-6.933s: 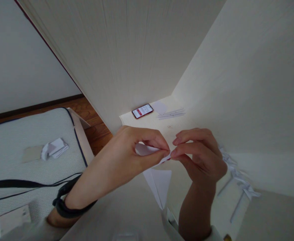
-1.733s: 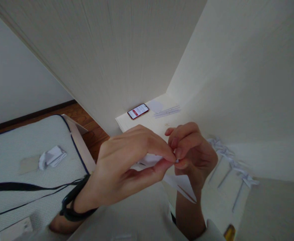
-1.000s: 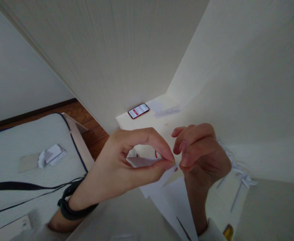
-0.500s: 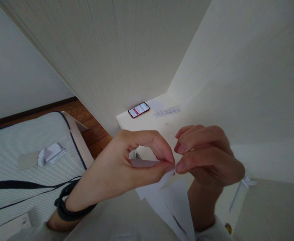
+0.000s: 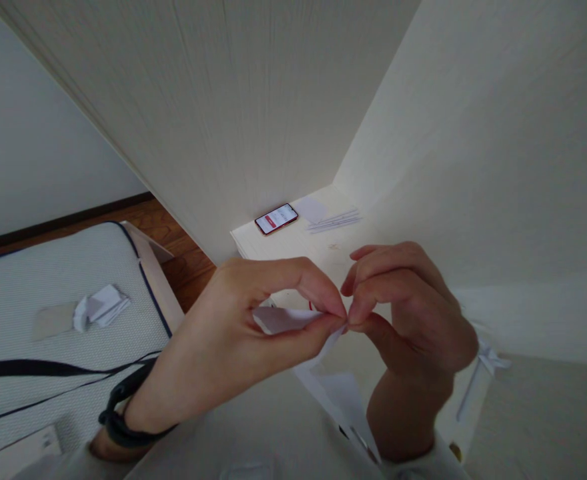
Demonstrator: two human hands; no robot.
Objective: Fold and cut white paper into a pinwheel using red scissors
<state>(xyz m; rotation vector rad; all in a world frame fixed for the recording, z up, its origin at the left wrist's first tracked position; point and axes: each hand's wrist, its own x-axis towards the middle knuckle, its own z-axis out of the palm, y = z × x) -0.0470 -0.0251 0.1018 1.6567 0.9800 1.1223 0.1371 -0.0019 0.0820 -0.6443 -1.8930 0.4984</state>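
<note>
A white sheet of paper (image 5: pixel 286 319) is pinched between the thumb and forefinger of my left hand (image 5: pixel 268 327), which wears a black band at the wrist. The sheet shows through the loop of the fingers and hangs below them. My right hand (image 5: pixel 408 310) touches the left fingertips, its thumb and forefinger closed on the paper's tip; its other fingers are curled. Underneath both hands, more white paper (image 5: pixel 346 397) slants down beside the right wrist, with a thin dark strip along it. The exact pinched edge is hidden by the fingertips.
A lit phone (image 5: pixel 276 219) lies on the white shelf (image 5: pixel 253 247) by several paper strips (image 5: pixel 334 221). Pale panels rise behind it. At left, folded paper (image 5: pixel 107 305) and a black strap (image 5: pixel 48 369) lie on a mattress (image 5: pixel 73 267). A folded paper piece (image 5: pixel 488 360) is at right.
My right thumb and forefinger have moved left and come together at the paper's tip beside the left fingertips. Both hands have shifted slightly left, and the hanging paper has swung.
</note>
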